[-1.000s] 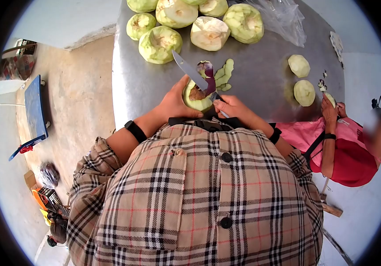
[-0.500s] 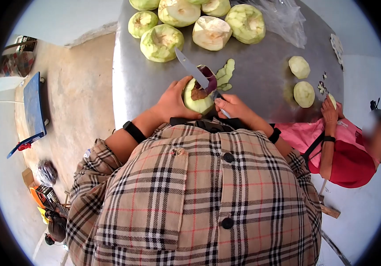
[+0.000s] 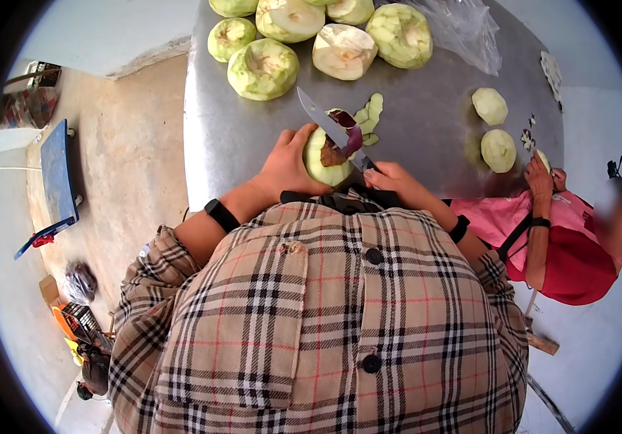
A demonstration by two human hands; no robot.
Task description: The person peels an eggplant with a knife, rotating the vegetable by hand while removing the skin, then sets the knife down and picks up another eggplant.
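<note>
Head view: left hand (image 3: 287, 168) is gripping a pale green vegetable (image 3: 325, 159) at frame centre, just above the plaid shirt (image 3: 325, 325). Right hand (image 3: 392, 178) is closing around the handle of a knife (image 3: 332, 129); its blade is lying across the vegetable's cut top, lifting a purple peel strip (image 3: 353, 130). Peeled vegetables (image 3: 311, 32) are sitting on the steel table (image 3: 238, 137), upper centre. A co-worker's hand (image 3: 538, 173) is working at right.
</note>
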